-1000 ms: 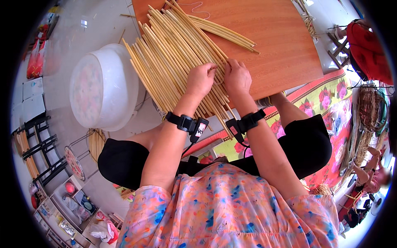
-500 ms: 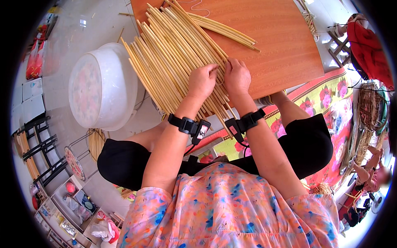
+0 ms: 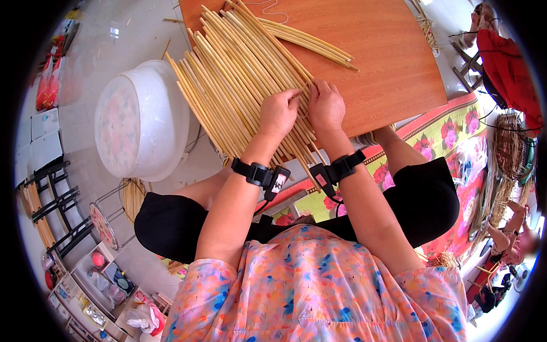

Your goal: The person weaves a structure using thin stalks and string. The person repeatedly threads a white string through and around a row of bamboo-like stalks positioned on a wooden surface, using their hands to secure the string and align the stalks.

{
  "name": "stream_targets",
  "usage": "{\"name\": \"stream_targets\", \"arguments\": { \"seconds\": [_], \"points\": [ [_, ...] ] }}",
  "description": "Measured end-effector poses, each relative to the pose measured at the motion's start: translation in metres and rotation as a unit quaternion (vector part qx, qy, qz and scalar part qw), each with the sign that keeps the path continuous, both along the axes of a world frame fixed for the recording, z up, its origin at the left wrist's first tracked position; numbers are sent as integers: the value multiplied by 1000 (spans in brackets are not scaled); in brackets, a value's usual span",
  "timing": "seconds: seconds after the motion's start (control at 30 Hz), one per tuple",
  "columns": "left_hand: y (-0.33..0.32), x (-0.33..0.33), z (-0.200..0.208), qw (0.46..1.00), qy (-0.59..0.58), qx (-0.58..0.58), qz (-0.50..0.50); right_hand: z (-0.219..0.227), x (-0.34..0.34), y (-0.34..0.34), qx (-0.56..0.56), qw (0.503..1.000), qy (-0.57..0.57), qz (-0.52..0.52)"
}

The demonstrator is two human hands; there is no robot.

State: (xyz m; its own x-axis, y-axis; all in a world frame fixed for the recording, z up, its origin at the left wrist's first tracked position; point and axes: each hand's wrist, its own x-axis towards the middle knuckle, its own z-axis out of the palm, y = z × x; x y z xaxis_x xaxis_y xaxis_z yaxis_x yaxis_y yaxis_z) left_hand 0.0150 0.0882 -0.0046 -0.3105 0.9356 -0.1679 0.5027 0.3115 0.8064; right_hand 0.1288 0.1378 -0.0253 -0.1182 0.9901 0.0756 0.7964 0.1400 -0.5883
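- Sticks (image 3: pixel 239 74), pale yellow and slender: laid side by side as a slanting sheet on the wooden table (image 3: pixel 387 74); left ends overhang the table's left edge, near ends project past its front edge toward the lap.
- Left hand (image 3: pixel 278 113): resting over the sheet near its right side; thumb and forefinger pressed together, pinching thin cord (image 3: pixel 305 113), a small loop of which shows between the hands.
- Right hand (image 3: pixel 327 107): just beside the left, at the sheet's right edge; fingers bent and drawn together against the outermost stick. Whether they grip it cannot be told.
- Loose sticks (image 3: pixel 313 44): small bundle on the table, right of the sheet, beside a strand of white string (image 3: pixel 278 12).
- Wrist units: one black strapped unit on the left wrist (image 3: pixel 259 174), one on the right (image 3: pixel 336 170). Left unit bears a pale label (image 3: pixel 278 182) with dark marks, too small to read.
- Plastic bag (image 3: pixel 472 164): clear, with blue print, illegible; placed on the floral cloth (image 3: pixel 423 149).
- Tub (image 3: pixel 162 122): translucent white, left of the table.
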Motion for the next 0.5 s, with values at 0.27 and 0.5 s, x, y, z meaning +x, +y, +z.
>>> {"name": "stream_targets", "arguments": {
  "seconds": [0.27,0.5],
  "points": [
    [2,1,-6,999,28,26,6,-5,2,0,25,999,28,6],
    [8,7,-2,997,63,-27,44,-10,6,2,41,996,79,18]
  ]
}}
